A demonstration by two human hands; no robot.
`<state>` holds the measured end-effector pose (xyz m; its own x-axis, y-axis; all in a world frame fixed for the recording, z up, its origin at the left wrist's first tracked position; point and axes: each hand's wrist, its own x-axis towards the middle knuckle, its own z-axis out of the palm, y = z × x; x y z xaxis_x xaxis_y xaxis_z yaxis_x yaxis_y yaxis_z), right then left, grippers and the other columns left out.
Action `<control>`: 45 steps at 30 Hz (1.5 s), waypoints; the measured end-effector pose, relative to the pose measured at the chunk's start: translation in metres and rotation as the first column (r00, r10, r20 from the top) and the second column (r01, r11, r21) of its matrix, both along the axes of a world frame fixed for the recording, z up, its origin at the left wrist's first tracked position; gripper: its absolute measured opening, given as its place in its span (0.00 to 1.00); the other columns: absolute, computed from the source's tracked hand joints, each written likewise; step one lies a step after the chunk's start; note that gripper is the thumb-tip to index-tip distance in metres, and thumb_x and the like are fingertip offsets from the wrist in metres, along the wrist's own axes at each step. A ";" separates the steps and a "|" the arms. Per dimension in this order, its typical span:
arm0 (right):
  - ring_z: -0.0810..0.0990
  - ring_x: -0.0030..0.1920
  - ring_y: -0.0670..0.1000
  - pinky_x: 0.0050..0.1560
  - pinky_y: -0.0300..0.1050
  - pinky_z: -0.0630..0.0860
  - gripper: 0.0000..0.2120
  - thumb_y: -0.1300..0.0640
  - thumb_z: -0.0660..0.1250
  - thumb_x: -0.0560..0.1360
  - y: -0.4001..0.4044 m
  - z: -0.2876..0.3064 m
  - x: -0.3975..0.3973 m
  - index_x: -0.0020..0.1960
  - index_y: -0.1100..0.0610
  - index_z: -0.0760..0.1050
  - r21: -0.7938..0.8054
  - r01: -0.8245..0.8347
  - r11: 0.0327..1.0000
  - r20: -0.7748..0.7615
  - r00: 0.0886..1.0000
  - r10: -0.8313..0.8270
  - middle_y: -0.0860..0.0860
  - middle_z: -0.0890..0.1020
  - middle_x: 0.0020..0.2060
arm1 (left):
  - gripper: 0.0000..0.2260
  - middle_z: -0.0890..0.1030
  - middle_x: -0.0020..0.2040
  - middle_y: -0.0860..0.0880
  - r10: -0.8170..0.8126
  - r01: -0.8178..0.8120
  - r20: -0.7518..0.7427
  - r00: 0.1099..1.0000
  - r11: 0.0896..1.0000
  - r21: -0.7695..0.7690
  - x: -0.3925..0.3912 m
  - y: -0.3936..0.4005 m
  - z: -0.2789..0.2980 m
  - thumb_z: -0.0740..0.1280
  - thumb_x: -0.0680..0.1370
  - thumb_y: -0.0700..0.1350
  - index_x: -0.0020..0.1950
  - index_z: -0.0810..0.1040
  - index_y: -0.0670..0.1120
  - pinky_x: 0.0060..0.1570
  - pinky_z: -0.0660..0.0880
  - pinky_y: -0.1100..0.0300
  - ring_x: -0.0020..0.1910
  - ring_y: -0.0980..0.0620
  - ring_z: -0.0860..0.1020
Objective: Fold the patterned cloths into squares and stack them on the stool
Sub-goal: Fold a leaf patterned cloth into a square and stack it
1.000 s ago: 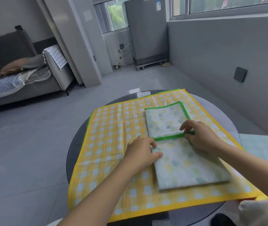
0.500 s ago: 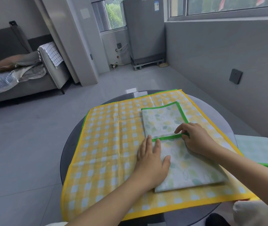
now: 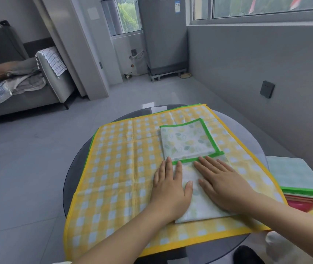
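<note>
Head view: both hands [image 3: 199, 185] flat atop green-edged cloth [image 3: 188, 141].

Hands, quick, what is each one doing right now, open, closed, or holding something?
Left hand: open, fingers straight, pressing flat on the leaf-print cloth.
Right hand: open, fingers straight, pressing flat on the same cloth.

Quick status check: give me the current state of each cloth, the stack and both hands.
Green-bordered leaf-print cloth: partly folded, lying flat on the yellow cloth.
Yellow checked cloth: spread unfolded over the round table.
Stack of folded cloths: piled at right.
Left hand: flat, pressing the fold.
Right hand: flat, pressing the fold.
</note>
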<state>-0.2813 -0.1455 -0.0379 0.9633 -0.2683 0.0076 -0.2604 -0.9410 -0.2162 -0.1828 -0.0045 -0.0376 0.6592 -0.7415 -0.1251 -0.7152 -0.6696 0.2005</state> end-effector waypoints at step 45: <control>0.78 0.23 0.55 0.34 0.53 0.80 0.15 0.63 0.66 0.75 -0.039 0.032 0.043 0.57 0.72 0.73 0.651 0.487 0.582 -0.021 0.778 -0.628 0.61 0.80 0.35 | 0.20 0.69 0.63 0.38 0.427 -0.450 -0.144 0.893 0.867 -0.213 0.063 -0.031 0.028 0.59 0.81 0.49 0.65 0.65 0.36 0.40 0.70 0.59 0.53 0.44 0.76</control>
<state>-0.2384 -0.1846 -0.0056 0.6157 -0.7649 -0.1893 -0.5756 -0.2724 -0.7710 -0.1197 -0.0357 -0.0100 0.9176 -0.3933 -0.0572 -0.3306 -0.8352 0.4394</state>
